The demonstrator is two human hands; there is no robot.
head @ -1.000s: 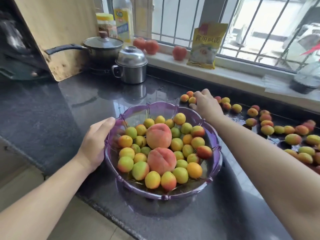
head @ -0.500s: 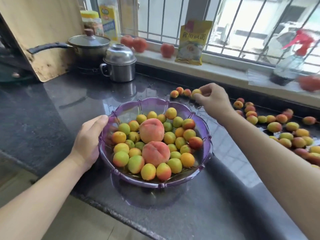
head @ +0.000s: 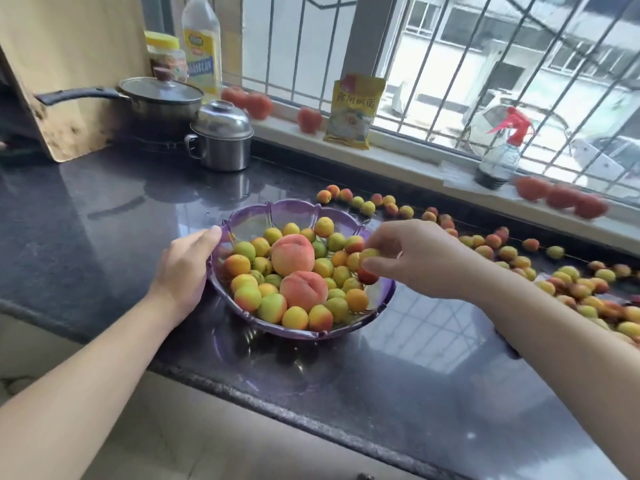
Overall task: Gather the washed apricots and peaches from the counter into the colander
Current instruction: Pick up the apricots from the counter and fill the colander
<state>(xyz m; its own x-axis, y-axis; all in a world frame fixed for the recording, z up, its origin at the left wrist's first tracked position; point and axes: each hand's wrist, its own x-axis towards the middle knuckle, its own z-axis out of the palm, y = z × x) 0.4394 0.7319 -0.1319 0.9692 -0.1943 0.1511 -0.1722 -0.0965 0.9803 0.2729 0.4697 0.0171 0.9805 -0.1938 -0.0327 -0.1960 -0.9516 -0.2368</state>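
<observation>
A purple colander (head: 277,211) sits on the dark counter, filled with several apricots and two peaches (head: 292,254). My left hand (head: 185,266) grips its left rim. My right hand (head: 415,258) hovers over the colander's right side and pinches a yellow apricot (head: 369,253) between thumb and fingers. Loose apricots (head: 509,252) lie in a band along the counter's back edge and spread to the right.
A lidded steel pot (head: 223,140) and a saucepan (head: 161,97) stand at the back left beside a wooden board (head: 69,64). On the windowsill are tomatoes (head: 310,119), a yellow packet (head: 353,110) and a spray bottle (head: 498,157). The counter's front edge runs below the colander.
My right hand picked an apricot from the counter behind the colander and carried it back over the colander's right side. My left hand stayed on the rim.
</observation>
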